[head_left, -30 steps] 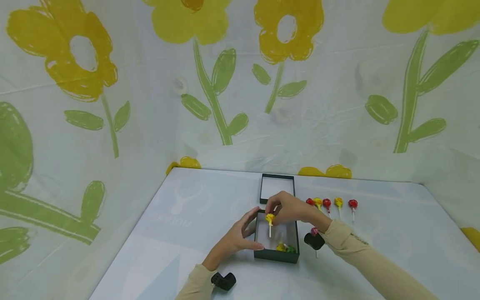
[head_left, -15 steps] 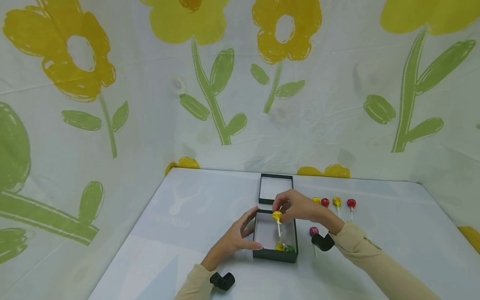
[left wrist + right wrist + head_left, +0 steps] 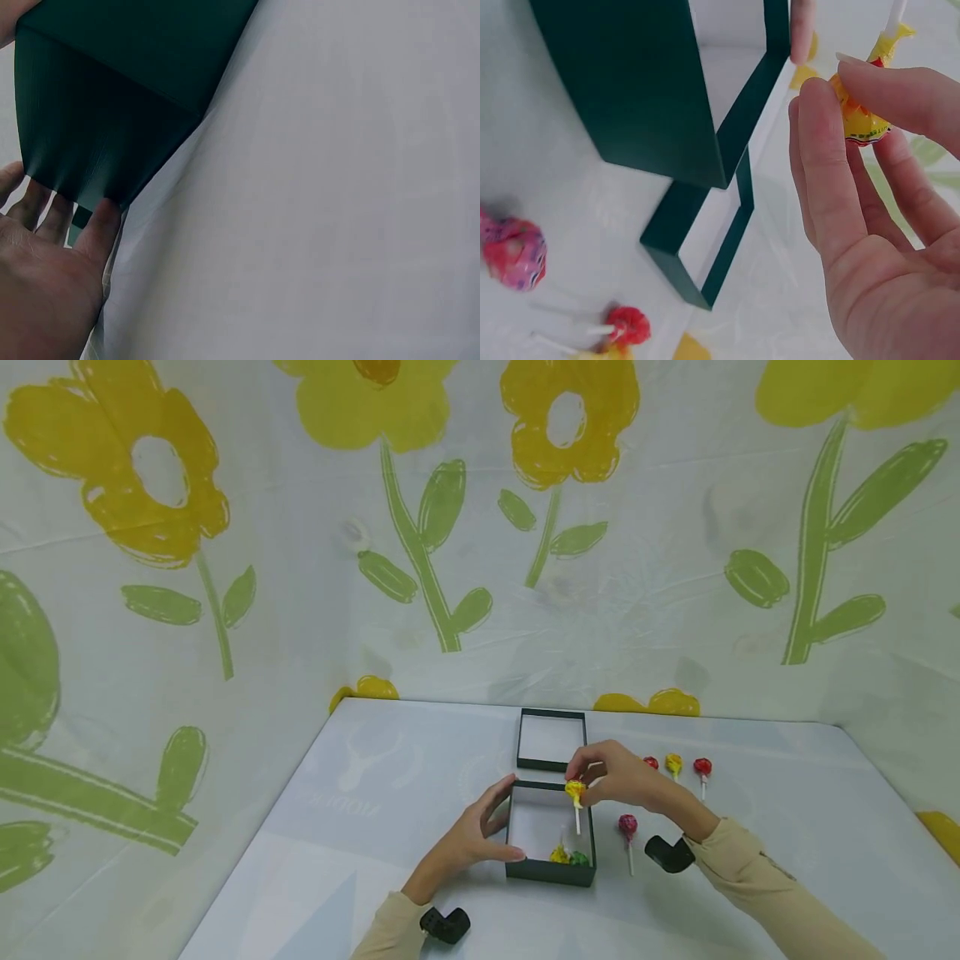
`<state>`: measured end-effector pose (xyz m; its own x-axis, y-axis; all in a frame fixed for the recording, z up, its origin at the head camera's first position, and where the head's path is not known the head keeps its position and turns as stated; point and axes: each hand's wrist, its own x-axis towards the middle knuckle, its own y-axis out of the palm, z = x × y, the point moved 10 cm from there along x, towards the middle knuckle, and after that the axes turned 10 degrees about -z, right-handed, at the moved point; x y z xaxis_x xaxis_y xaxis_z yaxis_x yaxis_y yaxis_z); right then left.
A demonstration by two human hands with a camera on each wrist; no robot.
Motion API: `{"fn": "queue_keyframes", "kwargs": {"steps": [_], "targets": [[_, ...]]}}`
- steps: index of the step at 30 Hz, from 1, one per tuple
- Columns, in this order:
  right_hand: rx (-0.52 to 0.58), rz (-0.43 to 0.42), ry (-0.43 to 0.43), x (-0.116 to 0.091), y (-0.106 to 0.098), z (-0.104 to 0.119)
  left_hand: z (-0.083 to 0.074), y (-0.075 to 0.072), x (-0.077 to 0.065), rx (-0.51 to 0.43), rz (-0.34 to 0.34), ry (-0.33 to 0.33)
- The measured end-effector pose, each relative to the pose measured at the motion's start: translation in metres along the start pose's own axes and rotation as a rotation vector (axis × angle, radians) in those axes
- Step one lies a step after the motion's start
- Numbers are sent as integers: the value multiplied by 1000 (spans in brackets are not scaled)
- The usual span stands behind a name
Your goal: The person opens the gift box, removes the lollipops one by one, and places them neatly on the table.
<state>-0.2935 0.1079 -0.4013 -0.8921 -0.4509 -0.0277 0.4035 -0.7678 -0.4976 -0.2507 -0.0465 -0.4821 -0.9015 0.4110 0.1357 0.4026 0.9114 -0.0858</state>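
My right hand [image 3: 628, 778] pinches a yellow-wrapped lollipop [image 3: 575, 789] by its head between thumb and fingers, over the right part of an uncovered dark green box [image 3: 551, 872]. In the head view its white stick points down; the right wrist view shows the wrapped head [image 3: 864, 124] close up. My left hand [image 3: 467, 845] grips the box's left side, thumb at the near corner and fingers at the far one. Inside, at the near right, lie a yellow lollipop [image 3: 559, 854] and a green lollipop [image 3: 579, 858].
The box lid [image 3: 551, 737] lies inside up behind the box. Right of the box is a pink lollipop [image 3: 627, 825]. Farther back, a red lollipop [image 3: 702, 766] and a yellow one [image 3: 673, 763] lie beside another red one [image 3: 651, 762], partly covered by my right hand.
My right hand has moved to the right across the box with the yellow lollipop, covering more of the lollipops behind it. The left hand stays on the box.
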Motion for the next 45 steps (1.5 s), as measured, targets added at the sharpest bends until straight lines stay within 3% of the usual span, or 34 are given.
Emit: {"fn": "queue_keyframes", "kwargs": {"steps": [15, 26, 36, 45], "targets": [[-23, -60, -36, -21, -29, -11, 3, -1, 0, -7, 16, 23], [-44, -95, 39, -36, -44, -34, -16, 2, -4, -55, 24, 26], [-61, -115, 84, -49, -54, -50, 1, 2, 1, -36, 23, 60], [-116, -141, 123, -60, -57, -71, -7, 1, -1, -15, 24, 31]]}}
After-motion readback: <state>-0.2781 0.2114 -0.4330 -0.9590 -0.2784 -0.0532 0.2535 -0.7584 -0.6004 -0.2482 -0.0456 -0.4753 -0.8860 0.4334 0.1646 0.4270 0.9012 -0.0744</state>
